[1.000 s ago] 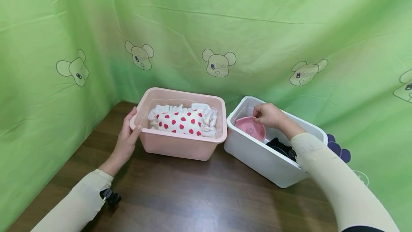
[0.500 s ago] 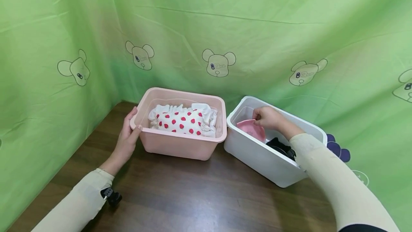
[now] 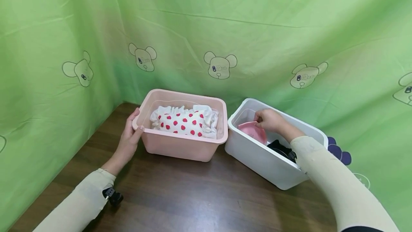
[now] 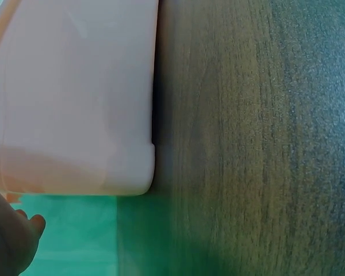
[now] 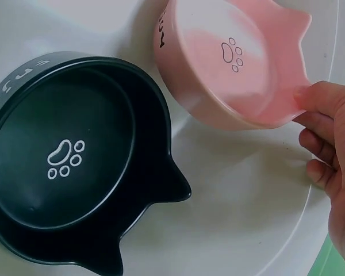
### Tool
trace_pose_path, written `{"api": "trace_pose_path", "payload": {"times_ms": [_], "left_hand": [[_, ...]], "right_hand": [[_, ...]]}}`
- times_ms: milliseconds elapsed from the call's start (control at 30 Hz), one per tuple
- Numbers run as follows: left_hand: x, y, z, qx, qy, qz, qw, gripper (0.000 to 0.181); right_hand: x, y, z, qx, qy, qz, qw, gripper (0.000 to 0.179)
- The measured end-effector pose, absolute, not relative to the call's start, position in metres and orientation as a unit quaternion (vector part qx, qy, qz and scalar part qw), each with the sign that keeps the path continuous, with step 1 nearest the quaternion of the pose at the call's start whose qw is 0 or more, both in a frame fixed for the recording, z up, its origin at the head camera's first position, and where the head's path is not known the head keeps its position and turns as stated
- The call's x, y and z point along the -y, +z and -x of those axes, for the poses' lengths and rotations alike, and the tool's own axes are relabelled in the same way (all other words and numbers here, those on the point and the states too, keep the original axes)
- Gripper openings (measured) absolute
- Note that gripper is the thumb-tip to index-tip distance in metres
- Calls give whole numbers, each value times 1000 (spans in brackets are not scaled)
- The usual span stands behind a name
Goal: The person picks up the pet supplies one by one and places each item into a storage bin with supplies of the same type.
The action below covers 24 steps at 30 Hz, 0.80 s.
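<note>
My left hand (image 3: 128, 142) grips the left corner of the pink bin's rim, thumb over the front edge. Inside that pink bin (image 3: 180, 148) lies a white cloth bundle (image 3: 185, 121) with red strawberries and ruffled ends. Reaching into the white bin (image 3: 257, 162), my right hand (image 3: 270, 120) pinches the rim of a pink pet bowl (image 5: 236, 63) between thumb and fingers. The bowl has cat-ear points and a paw print, and it sits tilted. A black cat-eared pet bowl (image 5: 63, 155) lies beside it on the bin's floor, partly hidden by my arm in the head view.
Both bins stand side by side on a dark wooden table (image 3: 180, 196), nearly touching. Behind them hangs a green curtain (image 3: 219, 17) with bear faces. A black wrist camera (image 3: 112, 196) is strapped to my left forearm.
My right hand has lowered slightly with the pink bowl, which now shows less of its inside in the head view. The left hand keeps its hold on the pink bin.
</note>
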<state>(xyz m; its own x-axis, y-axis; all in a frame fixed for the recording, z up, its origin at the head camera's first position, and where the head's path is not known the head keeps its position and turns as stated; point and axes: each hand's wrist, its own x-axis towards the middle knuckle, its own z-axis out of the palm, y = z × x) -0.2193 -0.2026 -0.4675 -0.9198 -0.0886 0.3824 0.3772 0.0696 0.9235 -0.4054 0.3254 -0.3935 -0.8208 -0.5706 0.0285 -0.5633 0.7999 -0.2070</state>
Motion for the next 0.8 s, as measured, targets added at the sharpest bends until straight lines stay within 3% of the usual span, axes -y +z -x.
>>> {"api": "trace_pose_path", "payload": {"times_ms": [800], "left_hand": [[202,-468,219,716,-669,102,171,57]], "right_hand": [[-329,-395,405,-951,-58,304,-23,10]]}}
